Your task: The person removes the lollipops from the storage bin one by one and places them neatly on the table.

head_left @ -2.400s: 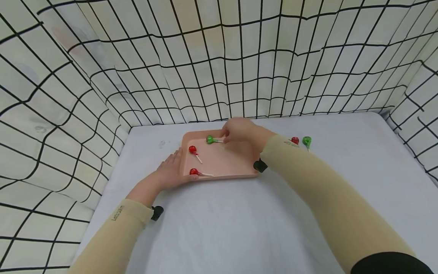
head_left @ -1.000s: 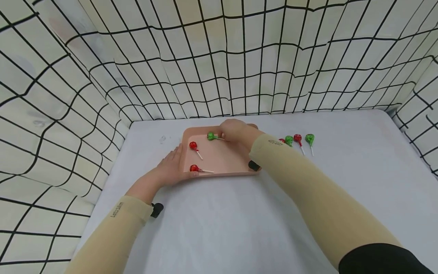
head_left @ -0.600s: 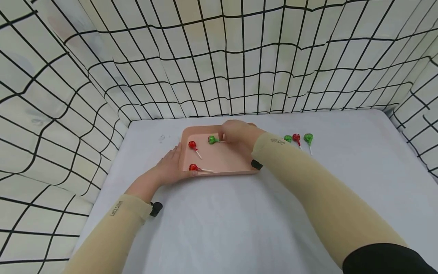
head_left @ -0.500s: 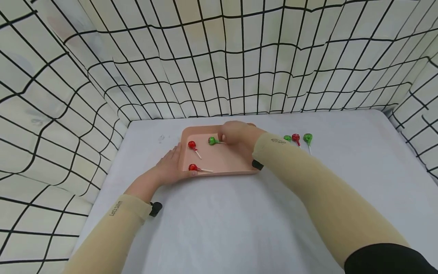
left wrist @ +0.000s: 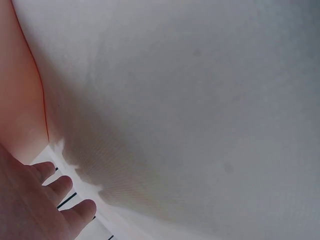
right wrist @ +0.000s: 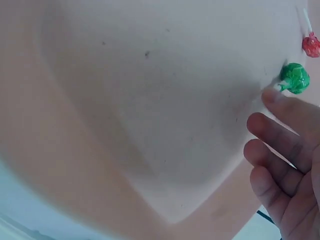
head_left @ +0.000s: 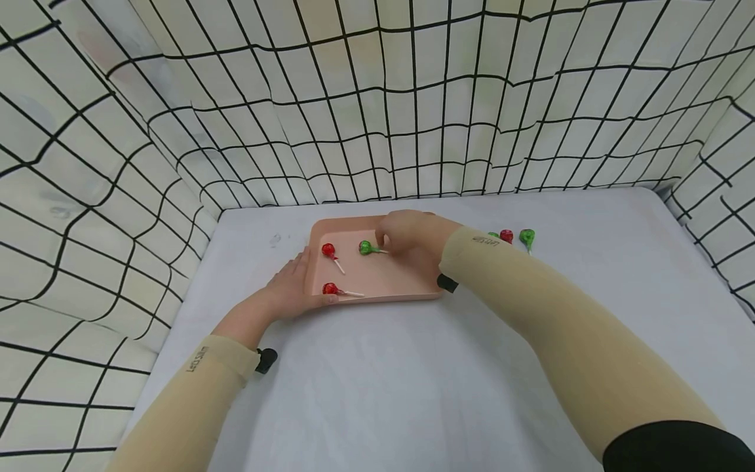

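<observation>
Green lolly (head_left: 365, 248): inside the tray (head_left: 392, 278), stick pointing right.
Shift: it has slid toward the near side, now level with the upper red lolly (head_left: 328, 250); its place looks not quite settled to me.
Right grip (head_left: 405, 229): almost closed, apparently pinching the stick end.
Left grip (head_left: 291, 285): outstretched along the tray's left edge, grasping nothing.
Counter (head_left: 377, 373): more lollies (head_left: 527, 236) right of the tray.

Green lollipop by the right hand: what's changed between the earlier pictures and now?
The green lollipop has shifted across the tray toward the person and slightly right, the right hand moving along at its stick. Unchanged: both red lollipops in the tray, left hand on its edge.
</observation>
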A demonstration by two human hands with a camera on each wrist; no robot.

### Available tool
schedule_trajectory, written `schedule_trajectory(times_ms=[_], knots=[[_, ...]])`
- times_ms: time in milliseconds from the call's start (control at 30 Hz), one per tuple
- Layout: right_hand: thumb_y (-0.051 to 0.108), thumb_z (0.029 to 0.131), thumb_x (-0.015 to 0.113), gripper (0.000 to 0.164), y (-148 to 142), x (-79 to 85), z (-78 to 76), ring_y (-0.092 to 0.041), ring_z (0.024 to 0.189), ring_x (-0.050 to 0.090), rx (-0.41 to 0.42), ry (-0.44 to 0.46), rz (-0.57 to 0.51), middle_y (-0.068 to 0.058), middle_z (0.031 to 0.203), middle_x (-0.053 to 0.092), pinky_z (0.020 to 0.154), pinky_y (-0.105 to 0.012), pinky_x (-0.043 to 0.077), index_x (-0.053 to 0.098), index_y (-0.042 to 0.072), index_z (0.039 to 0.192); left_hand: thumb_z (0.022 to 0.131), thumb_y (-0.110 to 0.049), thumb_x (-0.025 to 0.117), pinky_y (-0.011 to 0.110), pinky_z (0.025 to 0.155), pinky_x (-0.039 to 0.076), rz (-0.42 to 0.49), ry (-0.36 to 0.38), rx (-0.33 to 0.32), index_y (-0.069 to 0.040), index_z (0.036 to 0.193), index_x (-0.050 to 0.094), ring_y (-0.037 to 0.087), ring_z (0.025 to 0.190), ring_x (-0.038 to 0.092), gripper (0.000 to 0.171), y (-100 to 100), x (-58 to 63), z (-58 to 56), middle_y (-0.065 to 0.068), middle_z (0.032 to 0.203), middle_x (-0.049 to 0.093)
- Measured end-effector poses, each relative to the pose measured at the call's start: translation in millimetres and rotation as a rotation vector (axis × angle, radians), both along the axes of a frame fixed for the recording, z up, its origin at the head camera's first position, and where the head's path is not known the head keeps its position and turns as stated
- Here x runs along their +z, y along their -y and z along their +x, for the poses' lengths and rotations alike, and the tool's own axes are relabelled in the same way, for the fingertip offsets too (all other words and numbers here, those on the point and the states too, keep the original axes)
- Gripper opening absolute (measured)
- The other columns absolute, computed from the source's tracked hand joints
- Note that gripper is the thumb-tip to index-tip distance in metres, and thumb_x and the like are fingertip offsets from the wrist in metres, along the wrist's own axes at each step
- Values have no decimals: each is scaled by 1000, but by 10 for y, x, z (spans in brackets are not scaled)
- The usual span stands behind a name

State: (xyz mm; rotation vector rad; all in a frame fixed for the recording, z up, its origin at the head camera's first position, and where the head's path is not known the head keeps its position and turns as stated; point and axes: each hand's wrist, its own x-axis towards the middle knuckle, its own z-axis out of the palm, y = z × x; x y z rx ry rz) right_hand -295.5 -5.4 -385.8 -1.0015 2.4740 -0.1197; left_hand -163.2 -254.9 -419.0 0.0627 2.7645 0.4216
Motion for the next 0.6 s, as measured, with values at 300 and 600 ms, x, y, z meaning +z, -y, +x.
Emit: schedule_trajectory(times_ms=[300,600], knots=[[31,99,57,27,103,42,-39,-17,94,56,24,-45,-51,2,103,62,85,-33,49,68,23,122,76,-74,65,63,115,17,3,0,-1,0,157,-5,46,148,12,130,15,15,-1,25,162,12],[37,102,53,39,196,-2,0,-13,130,45,59,9,-75,11,140,55,114,-37,33,56,35,141,75,-75,66,63,116,17,31,18,12,-1,157,-7,45,148,10,132,12,37,9,23,163,11]])
